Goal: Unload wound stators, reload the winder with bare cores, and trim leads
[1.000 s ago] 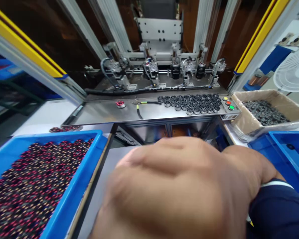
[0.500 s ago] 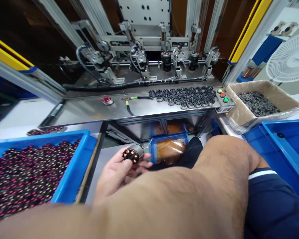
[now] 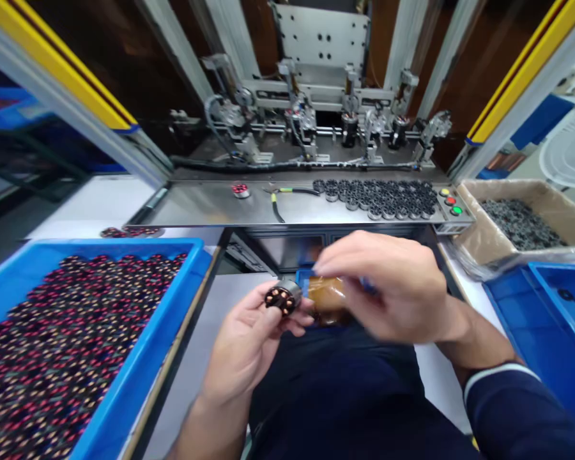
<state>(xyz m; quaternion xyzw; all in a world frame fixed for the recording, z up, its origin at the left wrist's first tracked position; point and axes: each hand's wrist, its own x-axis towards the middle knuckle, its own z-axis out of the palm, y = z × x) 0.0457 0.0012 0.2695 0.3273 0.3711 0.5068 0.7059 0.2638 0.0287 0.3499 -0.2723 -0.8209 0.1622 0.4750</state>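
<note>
My left hand [image 3: 253, 326] is closed on a wound motor stator [image 3: 282, 298], with thumb and fingers round its grey rim. Its face with copper windings is turned up toward me. To the right of it hovers my right hand [image 3: 388, 287], apart from the stator. Motion blurs its curled fingers, so I cannot make out whether anything is in them. Behind and below the hands, an amber-coloured wrapped block [image 3: 326, 294] sits in a small blue bin, partly covered by the right hand.
A blue tray [image 3: 199, 255] full of wound stators stands at left. On the metal ledge [image 3: 191, 207] lie one red-wound stator [image 3: 240, 191], cutting pliers [image 3: 275, 203] and rows of unwound stators [image 3: 376, 195]. Winding fixtures [image 3: 301, 121] rise behind. A lined carton [image 3: 479, 227] and push buttons [image 3: 451, 201] are at right.
My right arm, which reached across to the left over my left arm, has swung back to the right, bringing the hand into view. The view has turned left. My left hand keeps the stator.
</note>
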